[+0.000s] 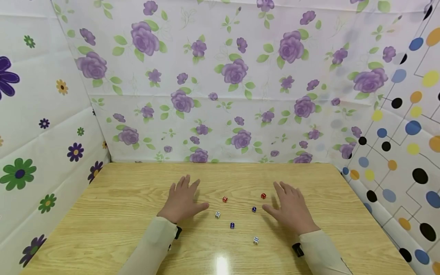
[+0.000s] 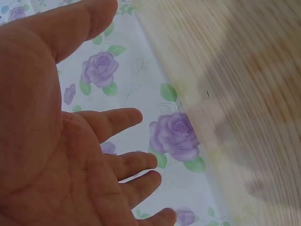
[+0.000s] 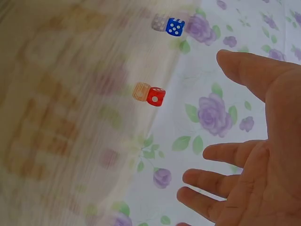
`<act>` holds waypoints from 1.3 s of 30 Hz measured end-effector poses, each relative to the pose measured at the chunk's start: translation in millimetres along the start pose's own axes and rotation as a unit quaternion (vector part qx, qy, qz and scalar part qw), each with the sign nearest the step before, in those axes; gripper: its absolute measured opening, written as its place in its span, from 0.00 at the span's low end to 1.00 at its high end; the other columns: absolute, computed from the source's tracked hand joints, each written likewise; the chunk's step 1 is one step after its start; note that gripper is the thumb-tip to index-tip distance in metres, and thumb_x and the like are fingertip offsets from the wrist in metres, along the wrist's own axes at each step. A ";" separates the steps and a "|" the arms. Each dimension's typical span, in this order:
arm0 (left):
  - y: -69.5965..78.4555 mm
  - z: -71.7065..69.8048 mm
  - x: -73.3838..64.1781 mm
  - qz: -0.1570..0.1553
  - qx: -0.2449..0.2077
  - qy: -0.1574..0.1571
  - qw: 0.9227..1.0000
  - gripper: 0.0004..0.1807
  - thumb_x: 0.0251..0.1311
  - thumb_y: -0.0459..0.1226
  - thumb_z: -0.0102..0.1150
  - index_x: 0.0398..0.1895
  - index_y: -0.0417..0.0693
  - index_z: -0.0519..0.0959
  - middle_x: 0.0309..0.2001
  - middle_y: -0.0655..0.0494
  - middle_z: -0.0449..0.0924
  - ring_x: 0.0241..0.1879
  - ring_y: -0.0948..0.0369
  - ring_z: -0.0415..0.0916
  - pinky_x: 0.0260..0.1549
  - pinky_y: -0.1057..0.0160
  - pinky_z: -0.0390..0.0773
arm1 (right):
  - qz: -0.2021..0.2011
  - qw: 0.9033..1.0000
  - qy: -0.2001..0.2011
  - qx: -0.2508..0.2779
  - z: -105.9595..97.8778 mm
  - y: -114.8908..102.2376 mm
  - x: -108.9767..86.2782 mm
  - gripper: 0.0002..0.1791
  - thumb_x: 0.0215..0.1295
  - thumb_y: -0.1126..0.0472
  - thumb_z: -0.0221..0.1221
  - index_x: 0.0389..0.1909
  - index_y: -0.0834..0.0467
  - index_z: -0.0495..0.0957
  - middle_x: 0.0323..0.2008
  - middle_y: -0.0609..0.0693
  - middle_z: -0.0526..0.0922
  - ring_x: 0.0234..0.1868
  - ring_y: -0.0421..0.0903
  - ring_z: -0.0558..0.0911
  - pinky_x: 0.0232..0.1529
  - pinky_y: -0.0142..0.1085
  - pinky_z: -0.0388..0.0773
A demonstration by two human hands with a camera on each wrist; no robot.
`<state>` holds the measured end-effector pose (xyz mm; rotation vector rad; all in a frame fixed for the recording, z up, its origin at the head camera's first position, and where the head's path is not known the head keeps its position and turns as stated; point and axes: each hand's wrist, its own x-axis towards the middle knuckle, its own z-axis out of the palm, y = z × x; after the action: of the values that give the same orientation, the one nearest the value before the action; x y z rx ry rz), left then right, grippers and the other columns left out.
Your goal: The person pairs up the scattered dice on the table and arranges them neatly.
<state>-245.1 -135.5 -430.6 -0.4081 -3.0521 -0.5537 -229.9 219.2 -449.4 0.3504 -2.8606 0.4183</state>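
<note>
enclosing a wood-grain desk (image 1: 113, 214) are a left cloth (image 1: 20, 131) with purple, green and orange flowers on white, a far cloth (image 1: 213, 76) with purple roses and green leaves, and a right cloth (image 1: 405, 193) with orange, blue, yellow and black dots joined by thin lines. a bright glare (image 1: 222, 263) lies at the desk's near edge. spotted cubes dot its middle, left to right: a left white die (image 1: 217, 215), a left red die (image 1: 225, 199) farther off, a left blue die (image 1: 232, 225) nearer, a right blue die (image 1: 254, 209) with five pips on one side in the right wrist view, a right white die (image 1: 256, 240) nearest of all, and a right red die (image 1: 263, 196) with a single spot on one face. at left, the left hand (image 1: 183, 202) has its grip spread and bare, thumb pointing toward the left white die. at right, the right hand (image 1: 291, 210) likewise has its grip spread and bare, thumb near the right blue die.
</note>
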 end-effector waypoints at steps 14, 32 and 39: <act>8.3 -0.7 0.1 0.038 -0.010 -0.040 0.998 0.29 0.57 0.52 0.60 0.59 0.46 0.74 0.57 0.47 0.73 0.52 0.49 0.74 0.46 0.47 0.75 | 0.025 0.998 -0.057 0.018 -1.6 -3.2 1.1 0.37 0.60 0.35 0.56 0.60 0.58 0.71 0.53 0.59 0.78 0.48 0.56 0.80 0.45 0.54 0.75; 27.4 5.3 -2.2 0.168 -0.064 -0.155 0.971 0.15 0.59 0.34 0.58 0.50 0.53 0.80 0.37 0.63 0.80 0.32 0.70 0.72 0.34 0.66 0.74 | -0.105 0.960 -0.232 0.115 -2.9 -11.5 -5.0 0.05 0.60 0.59 0.62 0.33 0.43 0.79 0.26 0.34 0.75 0.26 0.34 0.73 0.30 0.33 0.71; 31.3 10.8 -4.0 0.167 -0.073 -0.163 0.970 0.13 0.60 0.35 0.60 0.48 0.54 0.79 0.35 0.65 0.79 0.30 0.72 0.73 0.33 0.67 0.74 | -0.144 0.927 -0.296 0.179 -4.0 -19.2 -7.8 0.06 0.59 0.62 0.61 0.34 0.45 0.79 0.24 0.38 0.76 0.24 0.35 0.71 0.28 0.31 0.71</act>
<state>-232.8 -104.6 -430.2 -1.0961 -3.1360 -0.7572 -216.7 204.1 -442.9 1.1204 -3.2010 0.9098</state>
